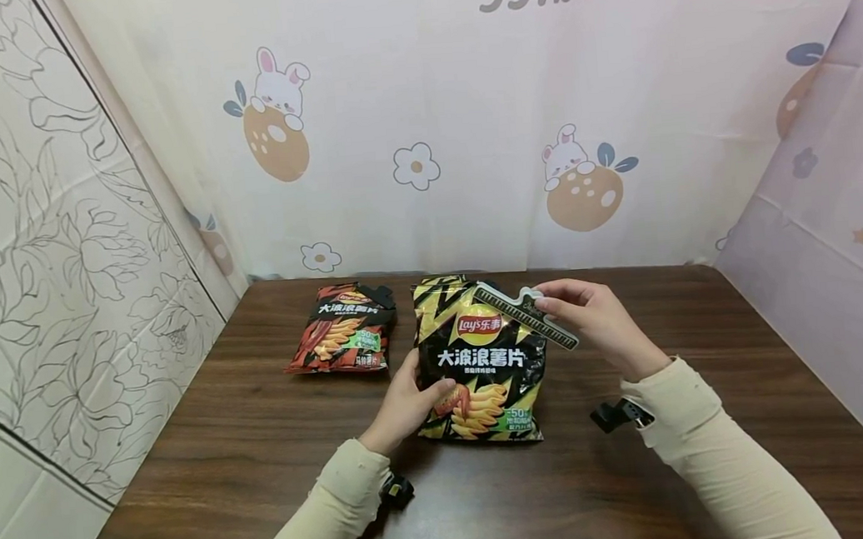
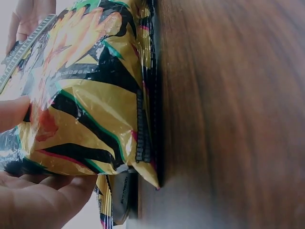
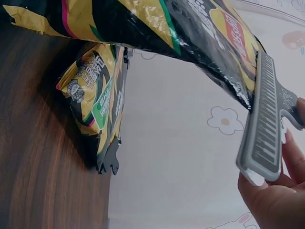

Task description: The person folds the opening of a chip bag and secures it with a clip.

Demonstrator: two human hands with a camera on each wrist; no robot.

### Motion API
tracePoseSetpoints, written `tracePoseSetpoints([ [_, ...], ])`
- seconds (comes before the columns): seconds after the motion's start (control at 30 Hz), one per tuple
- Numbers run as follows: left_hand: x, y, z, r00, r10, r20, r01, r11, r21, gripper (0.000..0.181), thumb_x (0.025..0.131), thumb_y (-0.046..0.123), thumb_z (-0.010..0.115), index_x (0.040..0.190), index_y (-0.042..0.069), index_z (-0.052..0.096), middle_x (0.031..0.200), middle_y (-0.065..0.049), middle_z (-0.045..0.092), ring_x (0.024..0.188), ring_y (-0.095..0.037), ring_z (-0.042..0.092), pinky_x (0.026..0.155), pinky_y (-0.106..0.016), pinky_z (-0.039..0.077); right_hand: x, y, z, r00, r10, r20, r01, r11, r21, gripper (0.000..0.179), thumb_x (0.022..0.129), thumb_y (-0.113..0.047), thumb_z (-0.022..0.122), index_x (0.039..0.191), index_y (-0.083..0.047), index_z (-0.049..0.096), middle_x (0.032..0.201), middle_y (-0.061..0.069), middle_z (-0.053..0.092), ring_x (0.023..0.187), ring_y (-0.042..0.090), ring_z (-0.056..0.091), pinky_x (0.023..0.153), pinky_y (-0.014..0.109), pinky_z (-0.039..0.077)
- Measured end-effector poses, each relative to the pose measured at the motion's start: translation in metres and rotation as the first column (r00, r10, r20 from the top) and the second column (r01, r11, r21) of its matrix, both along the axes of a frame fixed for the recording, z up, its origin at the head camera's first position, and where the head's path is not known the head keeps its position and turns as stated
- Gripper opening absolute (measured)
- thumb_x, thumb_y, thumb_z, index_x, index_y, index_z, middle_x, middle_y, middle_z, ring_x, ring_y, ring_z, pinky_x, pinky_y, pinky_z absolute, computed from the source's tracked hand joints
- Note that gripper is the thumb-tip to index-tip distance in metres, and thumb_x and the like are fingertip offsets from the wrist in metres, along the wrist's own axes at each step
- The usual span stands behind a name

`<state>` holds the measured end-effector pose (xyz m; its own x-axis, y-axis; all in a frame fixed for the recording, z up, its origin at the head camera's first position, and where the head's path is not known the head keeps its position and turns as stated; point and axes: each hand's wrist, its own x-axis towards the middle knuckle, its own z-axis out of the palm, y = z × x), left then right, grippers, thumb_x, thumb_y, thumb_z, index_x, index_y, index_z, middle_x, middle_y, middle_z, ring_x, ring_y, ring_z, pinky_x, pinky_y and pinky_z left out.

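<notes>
A black-and-yellow bag of potato chips (image 1: 483, 366) stands upright on the table. My left hand (image 1: 403, 405) grips its left side, thumb on the front and fingers behind. At the bag's top right corner, a grey bag clip (image 3: 267, 114) with a piano-key pattern lies slantwise across the top edge. My right hand (image 1: 593, 321) pinches the clip's handle between thumb and fingers. From the head view I cannot tell how firmly the clip bites the bag. The left wrist view shows the bag's lower side (image 2: 95, 119) close up.
A red chip bag (image 1: 342, 334) with a black clip (image 1: 379, 296) at its top stands at the back left. Behind the held bag is another black-and-yellow bag (image 3: 97, 90), also with a dark clip (image 3: 110, 157). A patterned curtain (image 1: 421, 120) hangs behind the table.
</notes>
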<state>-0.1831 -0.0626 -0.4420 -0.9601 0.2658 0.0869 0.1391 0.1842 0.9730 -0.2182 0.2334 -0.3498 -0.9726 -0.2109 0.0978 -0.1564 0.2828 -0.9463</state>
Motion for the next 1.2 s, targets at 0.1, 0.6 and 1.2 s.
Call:
tracePoseSetpoints([
  [0.1, -0.001, -0.001, -0.001, 1.0, -0.008, -0.014, 0.008, 1.0, 0.009, 0.062, 0.093, 0.023, 0.069, 0.147, 0.013, 0.039, 0.142, -0.01, 0.052, 0.126, -0.026, 0.053, 0.101, -0.047, 0.046, 0.0, 0.0, 0.0, 1.0, 0.007, 0.023, -0.006, 1.0, -0.014, 0.043, 0.093, -0.036, 0.067, 0.125, -0.008, 0.063, 0.104, -0.012, 0.068, 0.088, 0.005, 0.064, 0.078, 0.022, 0.055],
  [0.6, -0.001, -0.002, -0.004, 0.999, -0.028, -0.019, 0.028, 0.999, 0.015, 0.07, 0.095, 0.025, 0.067, 0.152, 0.01, 0.03, 0.154, -0.012, 0.038, 0.141, -0.029, 0.038, 0.111, -0.052, 0.036, 0.001, 0.002, -0.006, 0.998, 0.016, 0.06, -0.011, 0.997, -0.076, 0.049, 0.094, -0.035, 0.065, 0.133, -0.007, 0.058, 0.117, -0.011, 0.064, 0.096, 0.002, 0.063, 0.085, 0.018, 0.053],
  [1.2, 0.0, -0.001, -0.006, 0.999, -0.042, -0.024, 0.045, 0.994, 0.096, 0.059, 0.093, 0.011, 0.067, 0.145, 0.008, 0.038, 0.139, -0.014, 0.053, 0.126, -0.029, 0.053, 0.099, -0.037, 0.047, 0.018, 0.014, -0.018, 0.995, -0.008, 0.104, 0.011, 0.999, -0.03, 0.061, 0.097, -0.032, 0.062, 0.147, -0.004, 0.042, 0.11, -0.017, 0.064, 0.099, -0.005, 0.062, 0.08, 0.018, 0.052],
])
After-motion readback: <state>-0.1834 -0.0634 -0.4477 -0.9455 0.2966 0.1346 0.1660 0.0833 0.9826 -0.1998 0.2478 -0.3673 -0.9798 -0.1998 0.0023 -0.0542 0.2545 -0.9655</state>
